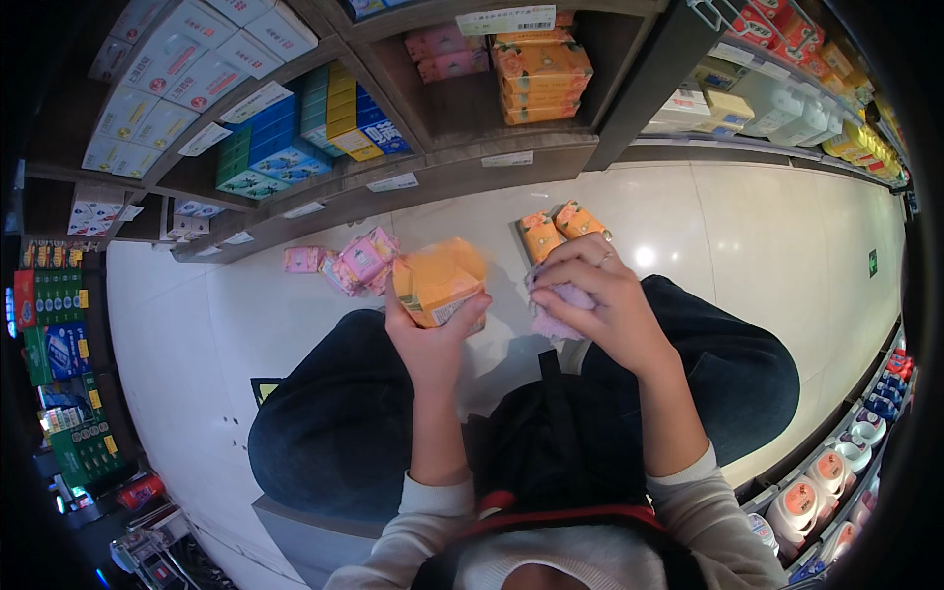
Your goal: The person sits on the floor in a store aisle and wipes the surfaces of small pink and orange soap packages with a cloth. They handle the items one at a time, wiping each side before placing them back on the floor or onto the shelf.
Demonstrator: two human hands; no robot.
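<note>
My left hand (428, 343) grips an orange floral soap pack (439, 284), raised above the floor between my knees; its upper edge is blurred. A crumpled lilac cloth (564, 310) is bunched in the fingers of my right hand (601, 295), a short way to the right of the pack. On the floor beyond the right hand lie two more orange packs (542, 234), close together. Several pink floral packs (363, 259) lie in a loose group on the floor, left of the pack I hold.
Ahead stands a brown shelf unit (509, 158) with stacked orange packs (542, 81), pink packs and coloured boxes (284, 147). Shelves of bottles (800, 509) run along the right. Boxed goods (63, 350) line the left. A grey box-like block (317, 546) stands by my left leg.
</note>
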